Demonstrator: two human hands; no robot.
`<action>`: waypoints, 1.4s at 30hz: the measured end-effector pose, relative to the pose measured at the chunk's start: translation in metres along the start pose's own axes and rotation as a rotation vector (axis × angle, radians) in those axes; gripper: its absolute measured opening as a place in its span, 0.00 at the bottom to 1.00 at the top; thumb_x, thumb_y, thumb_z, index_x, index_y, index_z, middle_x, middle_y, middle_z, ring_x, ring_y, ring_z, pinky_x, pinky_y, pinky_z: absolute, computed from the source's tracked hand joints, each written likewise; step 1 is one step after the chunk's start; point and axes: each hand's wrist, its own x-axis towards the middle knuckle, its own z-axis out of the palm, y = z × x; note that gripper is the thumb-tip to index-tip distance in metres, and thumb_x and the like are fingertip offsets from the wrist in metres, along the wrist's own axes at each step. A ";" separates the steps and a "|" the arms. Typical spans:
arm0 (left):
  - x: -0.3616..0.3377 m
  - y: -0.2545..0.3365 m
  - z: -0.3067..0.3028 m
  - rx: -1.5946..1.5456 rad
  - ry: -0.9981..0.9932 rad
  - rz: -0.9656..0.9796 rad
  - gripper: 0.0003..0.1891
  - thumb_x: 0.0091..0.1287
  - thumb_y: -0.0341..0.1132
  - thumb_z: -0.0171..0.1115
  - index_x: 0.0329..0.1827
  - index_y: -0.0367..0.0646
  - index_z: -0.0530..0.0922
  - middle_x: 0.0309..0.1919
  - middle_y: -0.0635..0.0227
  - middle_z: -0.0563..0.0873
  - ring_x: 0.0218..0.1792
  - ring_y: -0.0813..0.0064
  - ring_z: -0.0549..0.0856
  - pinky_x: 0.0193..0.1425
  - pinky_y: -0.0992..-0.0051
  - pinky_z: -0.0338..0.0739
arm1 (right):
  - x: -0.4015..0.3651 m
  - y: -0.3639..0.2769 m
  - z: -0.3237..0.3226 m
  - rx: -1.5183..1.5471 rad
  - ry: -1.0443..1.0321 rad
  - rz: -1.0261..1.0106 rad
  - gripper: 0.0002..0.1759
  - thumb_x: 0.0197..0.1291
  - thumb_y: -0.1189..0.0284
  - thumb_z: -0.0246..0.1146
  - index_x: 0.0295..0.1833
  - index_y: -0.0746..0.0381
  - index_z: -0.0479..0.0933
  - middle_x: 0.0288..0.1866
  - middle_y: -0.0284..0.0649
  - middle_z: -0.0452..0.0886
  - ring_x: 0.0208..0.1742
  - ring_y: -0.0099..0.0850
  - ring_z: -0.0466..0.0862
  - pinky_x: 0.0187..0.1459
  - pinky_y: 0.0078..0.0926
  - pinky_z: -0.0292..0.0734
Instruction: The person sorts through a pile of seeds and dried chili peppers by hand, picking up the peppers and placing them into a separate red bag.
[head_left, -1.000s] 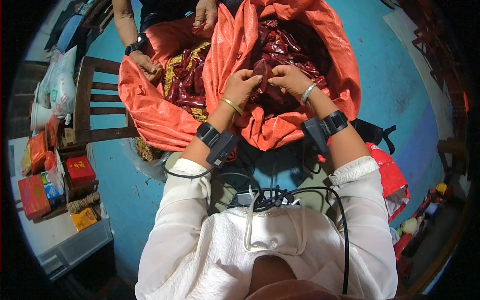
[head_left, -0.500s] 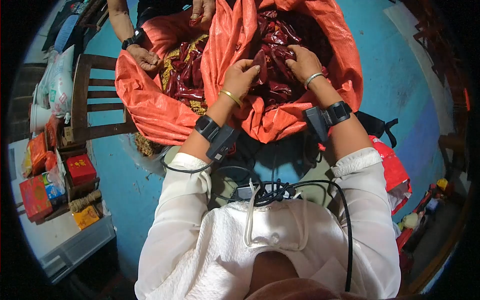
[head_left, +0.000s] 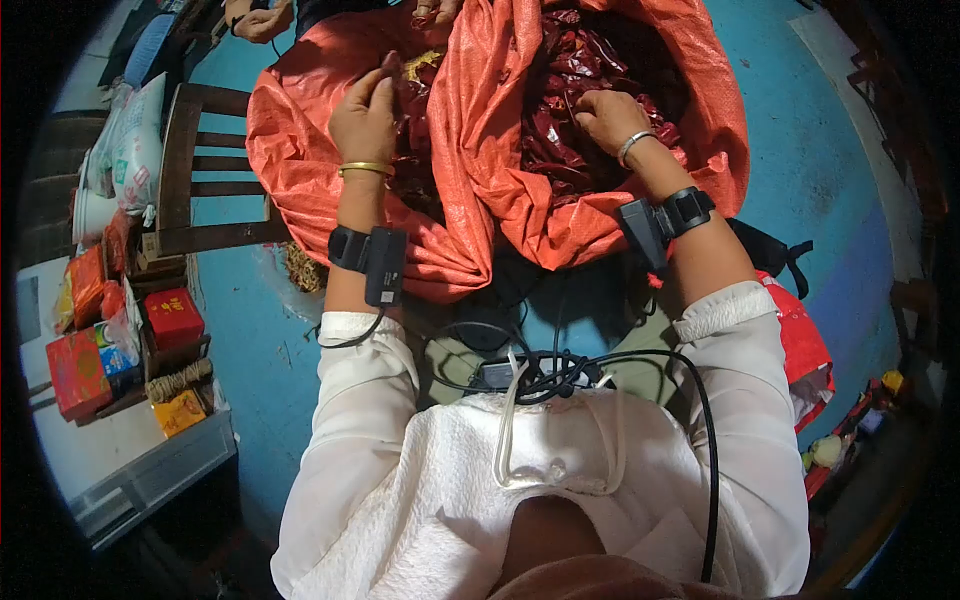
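Observation:
Two stretches of orange woven sack [head_left: 500,150] stand open side by side in front of me. Over the left one is my left hand [head_left: 362,125], thumb and fingers pinched together; I cannot make out what they hold. Dark red dried chilies [head_left: 420,125] lie below it, beside a yellowish patch. My right hand [head_left: 612,125] reaches into the right opening, its fingers curled closed at the glossy dried red chilies [head_left: 575,65] there. A gold bangle circles my left wrist and a silver one my right; both forearms wear black strapped devices.
Another person's hand [head_left: 262,22] is at the top left, a second [head_left: 437,10] at the far sack rim. A wooden chair [head_left: 215,165] stands left, near a table [head_left: 130,455] with red boxes [head_left: 172,318]. Black cables [head_left: 560,370] cross my lap. A red bag [head_left: 800,350] sits right.
My left hand has moved from the right opening, where it held a dried chili, to over the left one. The other person's left-side hand has drawn back up and away. My right hand stays at the chilies.

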 end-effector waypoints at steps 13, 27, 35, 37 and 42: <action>-0.076 0.006 0.100 -0.596 -0.756 -0.448 0.15 0.62 0.28 0.51 0.52 0.38 0.69 0.39 0.70 0.78 0.36 0.83 0.77 0.35 0.85 0.72 | 0.003 -0.022 0.018 0.046 -0.034 -0.189 0.11 0.49 0.66 0.55 0.37 0.56 0.77 0.34 0.45 0.79 0.38 0.43 0.78 0.41 0.39 0.72; -0.050 -0.035 0.096 -0.363 -0.469 -0.607 0.33 0.55 0.40 0.58 0.58 0.26 0.58 0.40 0.56 0.76 0.26 0.77 0.74 0.27 0.79 0.70 | 0.023 0.016 0.021 -0.427 -0.130 0.081 0.16 0.52 0.66 0.54 0.48 0.53 0.71 0.38 0.43 0.79 0.41 0.39 0.79 0.41 0.36 0.74; -0.059 -0.012 0.092 -0.461 -0.543 -0.620 0.25 0.60 0.33 0.55 0.59 0.35 0.60 0.39 0.71 0.73 0.34 0.84 0.73 0.31 0.86 0.67 | 0.016 -0.011 0.023 -0.103 -0.198 0.056 0.19 0.51 0.55 0.55 0.42 0.57 0.76 0.43 0.44 0.78 0.46 0.41 0.77 0.47 0.37 0.71; -0.062 -0.019 0.098 -0.465 -0.595 -0.567 0.28 0.60 0.33 0.55 0.62 0.35 0.57 0.43 0.68 0.73 0.38 0.83 0.73 0.34 0.85 0.69 | 0.015 -0.018 0.022 -0.086 -0.267 0.024 0.20 0.51 0.55 0.55 0.44 0.57 0.75 0.44 0.44 0.77 0.47 0.41 0.76 0.48 0.37 0.70; -0.060 -0.015 0.102 -0.453 -0.612 -0.599 0.27 0.61 0.33 0.54 0.61 0.34 0.57 0.50 0.64 0.72 0.43 0.81 0.73 0.38 0.84 0.71 | 0.016 -0.016 0.021 -0.032 -0.302 -0.078 0.20 0.49 0.57 0.58 0.46 0.56 0.75 0.44 0.43 0.77 0.48 0.40 0.76 0.48 0.36 0.70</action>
